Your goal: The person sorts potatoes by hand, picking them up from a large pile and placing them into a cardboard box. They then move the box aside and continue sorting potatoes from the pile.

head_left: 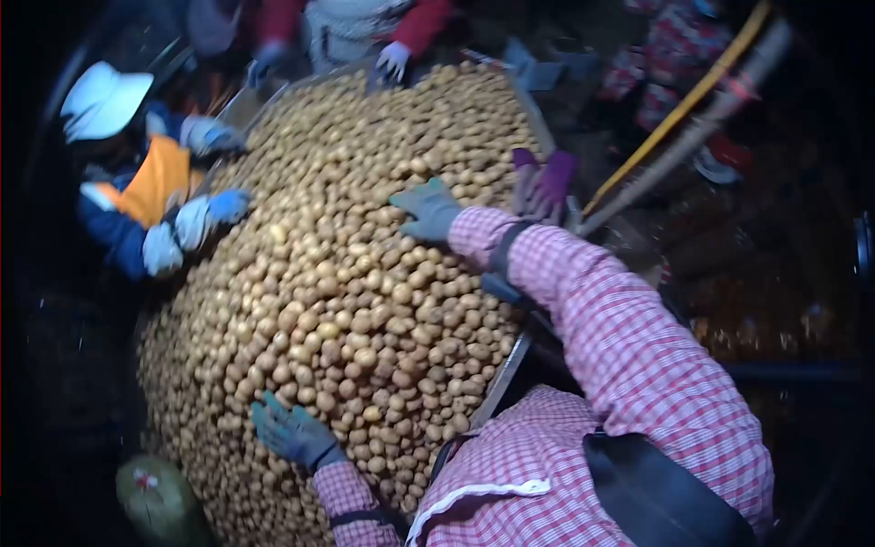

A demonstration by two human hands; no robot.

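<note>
A large heap of small, round, tan potato-like produce fills the middle of the view. My left hand, in a blue-green glove, lies on the near lower part of the heap with its fingers spread. Farther up, my right hand reaches across in a matching glove, fingers apart and resting on the top layer. Neither hand is closed around a piece. Pink checked sleeves cover both my arms.
A metal edge borders the heap on my side. Co-workers' gloved hands are at its left and far sides. A purple glove is near my right wrist. Yellow and grey poles slant at right; a green rounded thing sits lower left.
</note>
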